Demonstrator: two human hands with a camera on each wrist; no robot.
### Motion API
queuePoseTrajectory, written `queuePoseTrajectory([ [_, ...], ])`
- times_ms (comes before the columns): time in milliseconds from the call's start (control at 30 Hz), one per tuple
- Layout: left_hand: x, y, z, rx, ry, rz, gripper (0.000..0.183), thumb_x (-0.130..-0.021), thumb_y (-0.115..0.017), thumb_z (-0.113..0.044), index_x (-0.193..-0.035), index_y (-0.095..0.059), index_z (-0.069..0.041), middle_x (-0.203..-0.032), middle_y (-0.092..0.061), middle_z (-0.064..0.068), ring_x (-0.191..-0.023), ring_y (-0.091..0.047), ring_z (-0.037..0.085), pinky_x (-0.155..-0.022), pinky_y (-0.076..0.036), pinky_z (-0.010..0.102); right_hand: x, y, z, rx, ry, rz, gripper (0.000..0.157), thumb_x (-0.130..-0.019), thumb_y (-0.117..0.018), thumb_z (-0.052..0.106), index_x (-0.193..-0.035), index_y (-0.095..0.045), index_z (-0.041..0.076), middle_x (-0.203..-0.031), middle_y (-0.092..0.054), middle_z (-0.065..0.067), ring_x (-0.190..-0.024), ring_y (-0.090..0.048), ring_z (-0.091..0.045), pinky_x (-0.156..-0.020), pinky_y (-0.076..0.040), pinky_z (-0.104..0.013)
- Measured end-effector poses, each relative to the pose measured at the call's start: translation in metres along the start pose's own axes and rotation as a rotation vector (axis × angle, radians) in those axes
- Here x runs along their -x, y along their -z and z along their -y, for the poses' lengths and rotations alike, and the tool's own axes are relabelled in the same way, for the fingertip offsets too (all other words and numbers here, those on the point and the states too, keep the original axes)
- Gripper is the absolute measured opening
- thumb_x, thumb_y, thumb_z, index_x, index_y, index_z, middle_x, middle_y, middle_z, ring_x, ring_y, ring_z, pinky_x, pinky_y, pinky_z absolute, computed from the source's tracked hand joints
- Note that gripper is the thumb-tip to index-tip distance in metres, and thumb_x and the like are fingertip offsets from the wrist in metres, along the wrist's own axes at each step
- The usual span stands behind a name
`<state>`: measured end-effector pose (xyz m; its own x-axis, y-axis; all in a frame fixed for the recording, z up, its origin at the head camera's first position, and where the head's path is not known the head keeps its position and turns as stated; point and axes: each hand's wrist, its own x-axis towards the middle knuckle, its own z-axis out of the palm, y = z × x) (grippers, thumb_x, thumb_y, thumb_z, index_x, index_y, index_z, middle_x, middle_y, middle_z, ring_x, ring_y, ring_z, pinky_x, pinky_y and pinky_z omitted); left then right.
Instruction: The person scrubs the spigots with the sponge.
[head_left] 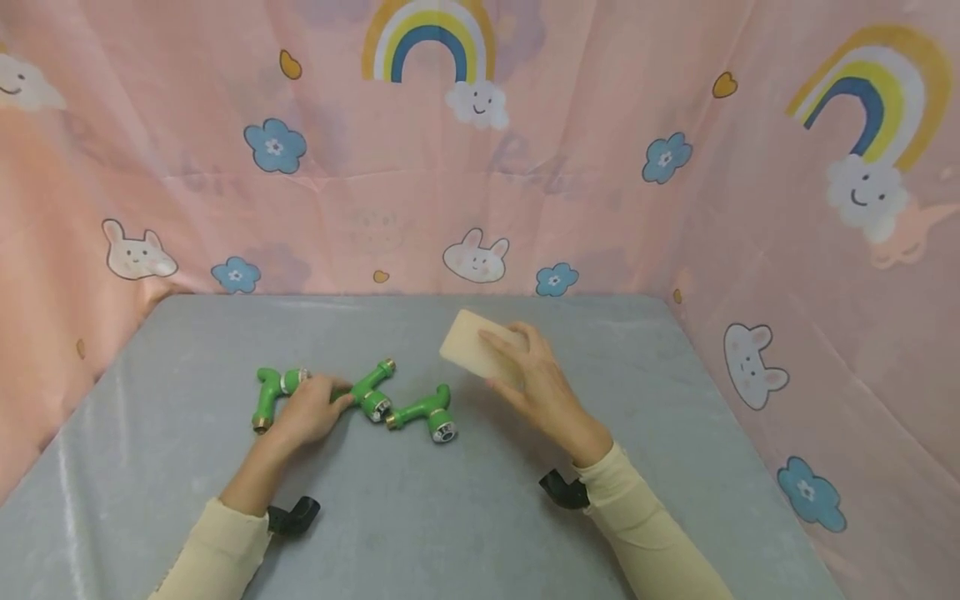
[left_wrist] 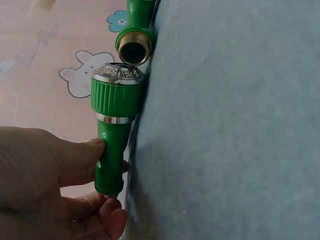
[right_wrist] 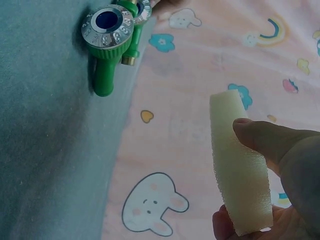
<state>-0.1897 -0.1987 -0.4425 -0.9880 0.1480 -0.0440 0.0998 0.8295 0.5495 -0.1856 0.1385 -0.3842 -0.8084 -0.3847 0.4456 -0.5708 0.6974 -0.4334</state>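
Note:
Three green taps with brass threaded ends and chrome-trimmed knobs lie on the table. My left hand (head_left: 311, 412) pinches the middle tap (head_left: 367, 390) by its green end; the left wrist view shows thumb and fingers on either side of that tap (left_wrist: 114, 160). Left of this hand, partly behind it, is another tap (head_left: 267, 398). The third tap (head_left: 423, 407) lies to the right, close to the middle one's knob. Raised above the table, my right hand (head_left: 551, 396) grips a cream sponge block (head_left: 474, 343), its thumb on one face in the right wrist view.
A grey cloth covers the table (head_left: 420, 533). Pink printed curtains (head_left: 585, 208) hang along its back and sides. A black curved piece sits at each wrist, one by the left sleeve (head_left: 296, 517) and one by the right sleeve (head_left: 564, 490).

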Motion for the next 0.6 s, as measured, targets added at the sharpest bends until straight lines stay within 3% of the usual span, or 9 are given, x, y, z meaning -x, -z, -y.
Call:
queuePoseTrajectory([
  [133, 0.001, 0.001, -0.001, -0.002, 0.001, -0.002, 0.031, -0.101, -0.06, -0.013, -0.122, -0.065, 0.009, -0.126, -0.066, 0.03, -0.122, -0.059, 0.048, -0.103, -0.048, 0.06, 0.001, 0.0, 0.001, -0.003, -0.006, -0.003, 0.063, -0.087, -0.081, 0.014, -0.145, -0.056, 0.016, -0.141, -0.045, -0.026, -0.123, -0.049, -0.043, -0.092, -0.053, -0.057],
  [267, 0.002, 0.003, -0.004, 0.03, 0.04, -0.016, 0.03, -0.103, -0.057, -0.018, -0.119, -0.064, 0.007, -0.117, -0.067, 0.027, -0.107, -0.065, 0.04, -0.09, -0.054, 0.054, 0.001, 0.001, 0.001, -0.009, -0.014, -0.001, 0.063, -0.088, -0.08, 0.015, -0.145, -0.056, 0.016, -0.142, -0.046, -0.026, -0.123, -0.05, -0.043, -0.09, -0.053, -0.057],
  [533, 0.003, 0.011, -0.014, 0.282, 0.051, -0.057, 0.022, -0.108, -0.047, -0.018, -0.122, -0.043, -0.002, -0.114, -0.066, 0.031, -0.081, -0.071, 0.027, -0.067, -0.056, 0.035, 0.002, 0.0, 0.002, -0.02, -0.023, -0.006, 0.062, -0.089, -0.079, 0.018, -0.146, -0.055, 0.017, -0.142, -0.045, -0.026, -0.123, -0.049, -0.043, -0.089, -0.054, -0.057],
  [600, 0.003, 0.013, -0.017, 0.309, 0.049, -0.08, 0.022, -0.109, -0.045, -0.019, -0.124, -0.042, -0.002, -0.116, -0.065, 0.032, -0.085, -0.071, 0.029, -0.069, -0.056, 0.035, 0.002, -0.001, 0.001, -0.021, -0.018, -0.011, 0.062, -0.088, -0.08, 0.017, -0.146, -0.055, 0.016, -0.142, -0.045, -0.026, -0.123, -0.05, -0.042, -0.088, -0.055, -0.056],
])
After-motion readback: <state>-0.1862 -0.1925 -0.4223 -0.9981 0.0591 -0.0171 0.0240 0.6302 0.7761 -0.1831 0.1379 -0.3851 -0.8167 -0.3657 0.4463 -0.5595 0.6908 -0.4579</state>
